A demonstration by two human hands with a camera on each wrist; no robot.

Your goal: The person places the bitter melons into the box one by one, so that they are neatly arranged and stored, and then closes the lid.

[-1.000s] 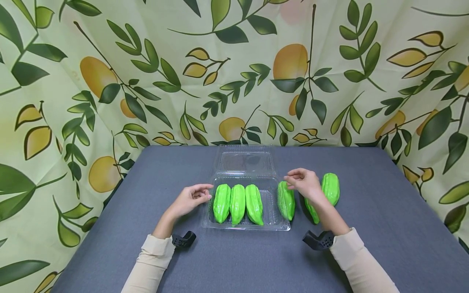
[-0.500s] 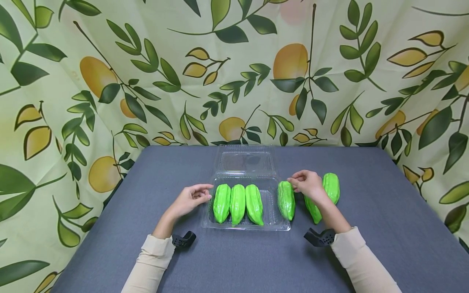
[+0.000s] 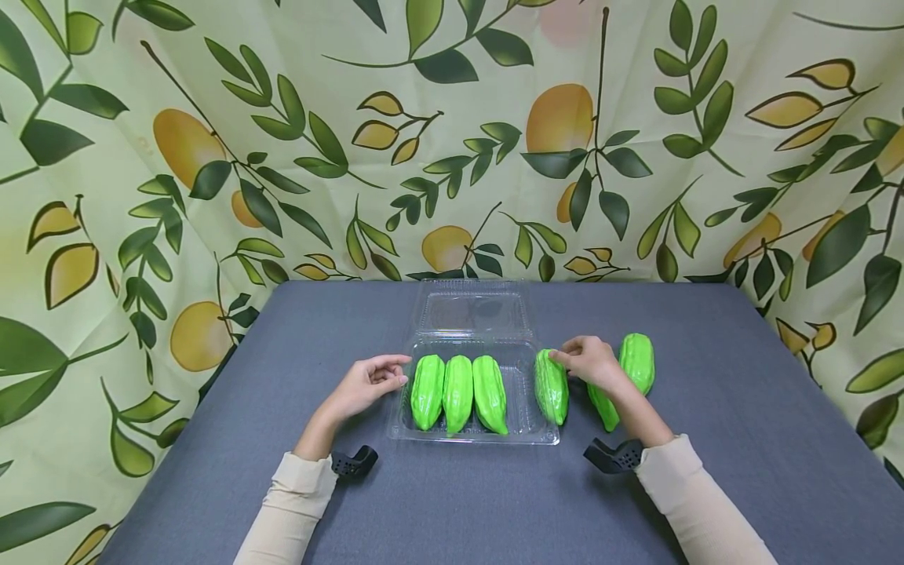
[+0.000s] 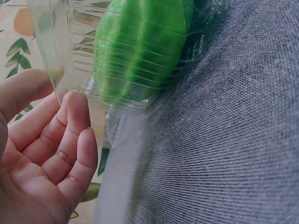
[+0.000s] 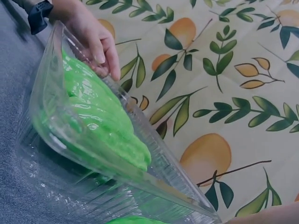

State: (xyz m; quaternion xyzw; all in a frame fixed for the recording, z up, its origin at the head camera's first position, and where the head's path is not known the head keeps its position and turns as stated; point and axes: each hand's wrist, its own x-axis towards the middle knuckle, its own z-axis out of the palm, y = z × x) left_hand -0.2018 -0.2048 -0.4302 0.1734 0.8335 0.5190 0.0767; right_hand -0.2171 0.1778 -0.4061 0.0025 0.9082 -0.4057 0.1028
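Three bright green, bumpy bitter melons (image 3: 459, 392) lie side by side in a clear plastic clamshell box (image 3: 452, 437), its lid folded back. Another bitter melon (image 3: 552, 388) sits along the box's right wall. My left hand (image 3: 363, 386) is beside the left wall, fingers loosely bent with nothing gripped. In the left wrist view, the left fingertips (image 4: 77, 105) are right at the clear rim. My right hand (image 3: 589, 361) reaches over from the right, its thumb overlapping the upper part of the right-hand melon. In the right wrist view only a strip of skin shows at the lower right corner.
Right of the box, a bitter melon (image 3: 603, 406) lies partly under the right wrist. Another bitter melon (image 3: 638, 362) lies behind that forearm. The grey cloth (image 3: 466, 502) covers the table, and a leaf-print curtain (image 3: 452, 157) hangs behind it.
My right hand first draws slightly right, off the melon at the right wall, then comes back left so its thumb overlaps that melon. The left hand, box and melons stay put.
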